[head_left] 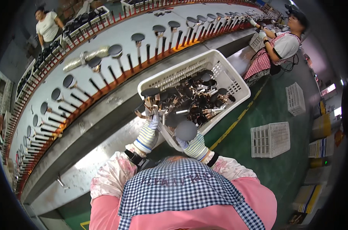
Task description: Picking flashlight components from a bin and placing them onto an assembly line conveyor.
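Note:
At the near left corner of a white plastic crate (pixel 235 78), my left hand (pixel 154 122), in a striped glove, is closed around a piece with a dark round head (pixel 150 92) and a shiny metal neck. My right hand (pixel 195 145), gloved alike, is at the near edge of the crate. It grips a piece with a broad dark-grey round head (pixel 186 130), which covers most of its fingers. Inside the crate lies a jumbled heap of similar dark-headed metal pieces (pixel 197 97).
A curved conveyor (pixel 139 63) carries upright black rods and round-headed pieces. A silvery wrapped roll (pixel 85 58) lies on its white top. One co-worker (pixel 283 48) works at the right, another person (pixel 48 27) at the far left. Empty-looking crates (pixel 270 140) stand on the green floor.

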Demonstrator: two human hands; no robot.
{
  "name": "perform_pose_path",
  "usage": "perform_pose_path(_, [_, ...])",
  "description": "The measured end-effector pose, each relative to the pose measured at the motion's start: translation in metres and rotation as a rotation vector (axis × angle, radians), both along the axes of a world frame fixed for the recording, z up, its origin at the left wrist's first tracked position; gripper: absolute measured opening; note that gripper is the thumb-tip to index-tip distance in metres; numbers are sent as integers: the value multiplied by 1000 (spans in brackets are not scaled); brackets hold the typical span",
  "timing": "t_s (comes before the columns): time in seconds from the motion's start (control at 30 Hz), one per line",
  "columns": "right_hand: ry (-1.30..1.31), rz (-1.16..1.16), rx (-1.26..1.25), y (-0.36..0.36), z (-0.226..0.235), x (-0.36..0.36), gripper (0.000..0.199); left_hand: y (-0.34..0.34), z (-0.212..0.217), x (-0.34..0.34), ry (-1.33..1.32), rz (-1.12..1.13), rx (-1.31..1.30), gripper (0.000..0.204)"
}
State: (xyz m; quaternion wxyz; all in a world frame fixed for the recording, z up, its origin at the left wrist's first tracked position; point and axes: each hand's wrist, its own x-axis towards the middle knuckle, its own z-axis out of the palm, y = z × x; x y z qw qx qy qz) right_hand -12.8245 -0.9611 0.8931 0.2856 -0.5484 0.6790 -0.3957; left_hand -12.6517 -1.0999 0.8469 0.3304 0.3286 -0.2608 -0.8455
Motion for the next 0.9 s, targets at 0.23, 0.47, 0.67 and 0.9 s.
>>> perform_pose_path(0.23, [-73, 207, 104, 8, -46, -12, 50, -8, -4, 20, -203, -33, -5, 41])
perform_pose_path(0.47, [186, 289, 250, -10, -12, -17, 58, -35, -26, 49, -637, -184, -240, 44])
perform_pose_path(0.67, [222, 233, 171, -4, -1, -34, 62, -98, -20, -2, -347, -109, -458, 47])
perform_pose_path(0.9, [186, 22, 110, -8, 17, -60, 69, -155, -32, -82, -646, -113, -1065, 56])
